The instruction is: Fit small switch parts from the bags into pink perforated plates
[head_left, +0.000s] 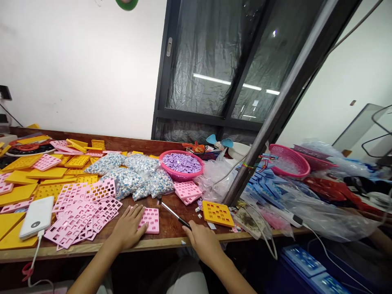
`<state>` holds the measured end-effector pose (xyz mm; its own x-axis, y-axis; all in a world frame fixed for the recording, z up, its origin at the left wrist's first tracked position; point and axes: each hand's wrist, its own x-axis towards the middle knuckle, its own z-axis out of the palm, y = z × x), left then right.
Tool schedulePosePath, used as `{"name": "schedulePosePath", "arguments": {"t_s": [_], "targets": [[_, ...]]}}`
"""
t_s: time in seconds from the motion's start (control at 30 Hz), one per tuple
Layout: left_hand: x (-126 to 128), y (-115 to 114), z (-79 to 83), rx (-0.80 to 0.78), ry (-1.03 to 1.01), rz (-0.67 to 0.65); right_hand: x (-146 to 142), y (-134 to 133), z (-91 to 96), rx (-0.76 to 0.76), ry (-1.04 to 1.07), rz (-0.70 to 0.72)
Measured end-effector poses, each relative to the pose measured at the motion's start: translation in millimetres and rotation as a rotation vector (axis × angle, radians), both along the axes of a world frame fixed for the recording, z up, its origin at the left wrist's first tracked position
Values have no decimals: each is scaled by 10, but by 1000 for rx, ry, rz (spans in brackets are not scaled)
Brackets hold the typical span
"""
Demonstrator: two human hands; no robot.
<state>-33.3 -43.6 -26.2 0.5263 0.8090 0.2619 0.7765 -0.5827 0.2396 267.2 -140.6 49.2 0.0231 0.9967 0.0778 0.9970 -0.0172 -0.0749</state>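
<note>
My left hand [129, 225] lies on a pink tray with square holes [152, 221] near the table's front edge. Its fingers are stretched out over the tray's left part, which they hide. In my right hand [202, 240] is a thin brush [175, 214] with a black handle and a silver shaft. The dark brush tip points up and left, just beyond the tray's far right corner. To the right of the brush lies a yellow tray with square holes [218, 213]. Two stacked pink trays [188, 191] lie behind it.
Pink perforated sheets [72, 224], yellow trays [18, 196] and a white power bank [36, 217] cover the left side. Behind are bags of blue-and-white pieces [134, 177] and a pink basket [183, 175] of purple pieces. A slanting metal post [260, 151] stands at right.
</note>
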Motion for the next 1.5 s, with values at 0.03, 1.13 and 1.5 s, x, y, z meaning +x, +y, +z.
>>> {"name": "schedulePosePath", "arguments": {"t_s": [0.03, 1.13, 1.5], "targets": [[1, 0, -3, -1, -3, 2, -3, 1, -6, -4, -4, 0], [17, 33, -23, -43, -35, 63, 208, -644, -254, -3, 106, 91], [-230, 171, 90, -123, -28, -19, -155, -611, -186, 32, 267, 171]]}}
